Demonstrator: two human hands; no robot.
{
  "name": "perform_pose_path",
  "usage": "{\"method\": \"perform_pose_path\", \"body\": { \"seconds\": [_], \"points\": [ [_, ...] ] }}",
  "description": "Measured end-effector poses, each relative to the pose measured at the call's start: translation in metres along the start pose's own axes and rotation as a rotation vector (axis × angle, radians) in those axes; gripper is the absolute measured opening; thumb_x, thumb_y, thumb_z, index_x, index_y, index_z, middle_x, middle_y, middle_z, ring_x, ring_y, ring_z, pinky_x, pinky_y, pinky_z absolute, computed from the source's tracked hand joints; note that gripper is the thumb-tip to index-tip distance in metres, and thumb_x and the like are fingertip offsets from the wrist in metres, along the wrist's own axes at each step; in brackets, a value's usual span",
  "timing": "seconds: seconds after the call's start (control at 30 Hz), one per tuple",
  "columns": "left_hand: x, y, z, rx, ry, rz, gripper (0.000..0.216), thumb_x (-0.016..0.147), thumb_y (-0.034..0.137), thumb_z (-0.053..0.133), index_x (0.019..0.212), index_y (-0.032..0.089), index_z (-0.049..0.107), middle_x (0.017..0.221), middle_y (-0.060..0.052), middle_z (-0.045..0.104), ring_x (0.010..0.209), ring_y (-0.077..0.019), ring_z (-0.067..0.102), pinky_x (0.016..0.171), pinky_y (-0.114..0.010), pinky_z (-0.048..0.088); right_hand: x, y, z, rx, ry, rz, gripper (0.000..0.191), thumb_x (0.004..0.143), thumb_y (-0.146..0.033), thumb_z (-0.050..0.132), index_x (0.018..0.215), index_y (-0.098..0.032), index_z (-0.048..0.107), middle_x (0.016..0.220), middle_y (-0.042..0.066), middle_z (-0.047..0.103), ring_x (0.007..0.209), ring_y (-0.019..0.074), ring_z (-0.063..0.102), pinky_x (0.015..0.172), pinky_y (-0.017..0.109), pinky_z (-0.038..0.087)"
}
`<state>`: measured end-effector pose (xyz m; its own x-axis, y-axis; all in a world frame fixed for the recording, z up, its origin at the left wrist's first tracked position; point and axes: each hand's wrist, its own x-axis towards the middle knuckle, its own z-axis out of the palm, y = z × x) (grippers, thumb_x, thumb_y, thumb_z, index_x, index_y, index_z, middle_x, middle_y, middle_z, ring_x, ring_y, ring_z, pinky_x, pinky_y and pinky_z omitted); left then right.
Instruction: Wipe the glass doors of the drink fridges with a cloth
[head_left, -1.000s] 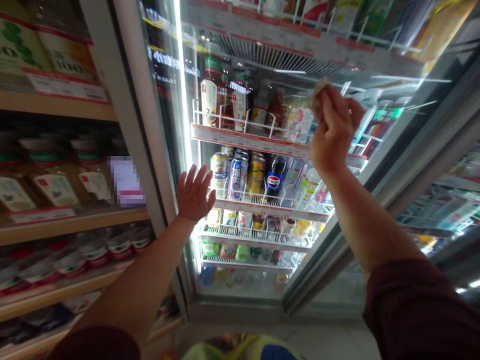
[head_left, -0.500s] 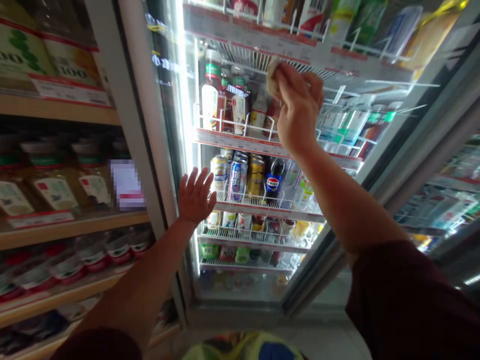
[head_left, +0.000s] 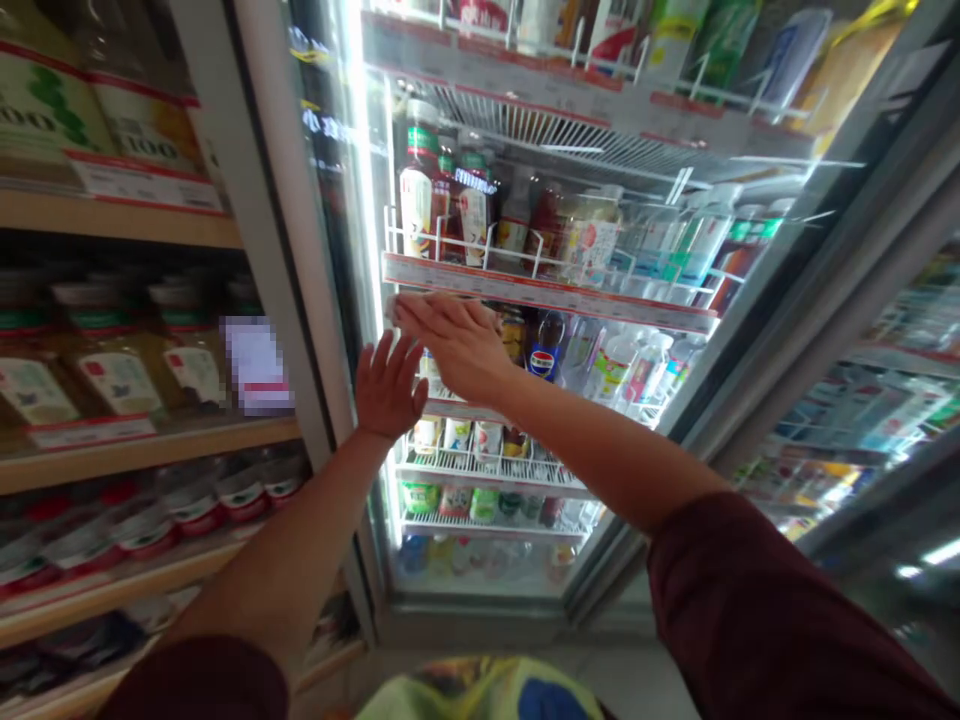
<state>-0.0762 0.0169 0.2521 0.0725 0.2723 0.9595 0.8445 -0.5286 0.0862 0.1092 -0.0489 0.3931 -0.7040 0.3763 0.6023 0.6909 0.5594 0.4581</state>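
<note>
My left hand (head_left: 386, 390) is open, its fingers spread and its palm flat against the glass door (head_left: 352, 250) of a lit drinks fridge, near the door's left edge. My right hand (head_left: 454, 340) lies just above and to the right of it, fingers together and pressed to the same glass. It holds a pale cloth (head_left: 395, 304) against the pane; only a small edge of the cloth shows past the fingertips. Behind the glass, wire shelves carry bottles (head_left: 420, 200) above and cans and a Pepsi bottle (head_left: 546, 350) at hand height.
Wooden shelves (head_left: 135, 445) on the left hold bottled drinks and price tags. A second fridge door (head_left: 885, 400) stands to the right. The fridge frame (head_left: 270, 250) separates the shelves from the glass. The floor shows at the bottom.
My right hand has swept down and to the left across the glass, from the upper shelf level to just above my left hand. The left hand has stayed in place.
</note>
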Motion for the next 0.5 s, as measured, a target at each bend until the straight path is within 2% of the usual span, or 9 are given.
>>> {"method": "perform_pose_path", "body": {
  "seconds": [0.13, 0.2, 0.27, 0.33, 0.4, 0.5],
  "points": [
    [0.003, 0.026, -0.009, -0.027, 0.023, -0.005, 0.057, 0.104, 0.056, 0.029, 0.148, 0.024, 0.048, 0.157, -0.013, 0.048, 0.157, -0.0283, 0.027, 0.13, -0.056, 0.015, -0.006, -0.006, 0.003, 0.016, 0.006, 0.007, 0.064, 0.098, -0.014, 0.034, 0.161, -0.026, 0.033, 0.169, -0.01, 0.031, 0.156, 0.0142, 0.029, 0.126, 0.032, 0.026],
    [0.008, 0.048, -0.014, -0.06, 0.062, -0.082, 0.057, 0.107, 0.051, 0.023, 0.15, 0.02, 0.043, 0.161, -0.014, 0.042, 0.158, -0.0263, 0.023, 0.13, -0.053, 0.017, -0.008, -0.012, 0.004, 0.027, -0.009, 0.02, 0.068, 0.095, -0.015, 0.039, 0.161, -0.028, 0.031, 0.169, -0.012, 0.029, 0.157, 0.0147, 0.029, 0.126, 0.029, 0.027],
    [0.018, 0.069, -0.016, -0.102, 0.138, -0.198, 0.055, 0.109, 0.048, 0.021, 0.15, 0.018, 0.04, 0.158, -0.016, 0.042, 0.156, -0.025, 0.029, 0.127, -0.05, 0.025, -0.01, -0.014, 0.0, 0.058, -0.004, 0.021, 0.069, 0.096, -0.015, 0.04, 0.163, -0.024, 0.028, 0.17, -0.01, 0.028, 0.156, 0.0133, 0.028, 0.124, 0.025, 0.03],
    [0.03, 0.082, -0.017, -0.112, 0.237, -0.276, 0.052, 0.108, 0.05, 0.029, 0.145, 0.017, 0.044, 0.149, -0.017, 0.051, 0.147, -0.0263, 0.042, 0.122, -0.05, 0.034, -0.014, -0.006, -0.007, 0.085, 0.015, 0.006, 0.067, 0.098, -0.014, 0.037, 0.164, -0.017, 0.023, 0.172, -0.005, 0.026, 0.157, 0.0104, 0.025, 0.123, 0.021, 0.031],
    [0.042, 0.086, -0.018, -0.087, 0.302, -0.291, 0.048, 0.104, 0.051, 0.044, 0.137, 0.018, 0.051, 0.138, -0.016, 0.059, 0.136, -0.0283, 0.051, 0.117, -0.051, 0.039, -0.027, 0.012, -0.013, 0.077, 0.031, 0.014, 0.068, 0.097, -0.011, 0.036, 0.164, -0.014, 0.022, 0.172, -0.002, 0.027, 0.158, 0.0096, 0.023, 0.125, 0.023, 0.029],
    [0.058, 0.079, -0.024, -0.051, 0.281, -0.265, 0.04, 0.096, 0.042, 0.06, 0.131, 0.021, 0.057, 0.129, -0.012, 0.065, 0.124, -0.0288, 0.058, 0.109, -0.05, 0.044, -0.068, 0.053, -0.01, -0.017, 0.12, 0.104, 0.066, 0.099, -0.013, 0.038, 0.164, -0.021, 0.026, 0.171, 0.001, 0.028, 0.16, 0.0173, 0.021, 0.132, 0.041, 0.022]
  ]
}}
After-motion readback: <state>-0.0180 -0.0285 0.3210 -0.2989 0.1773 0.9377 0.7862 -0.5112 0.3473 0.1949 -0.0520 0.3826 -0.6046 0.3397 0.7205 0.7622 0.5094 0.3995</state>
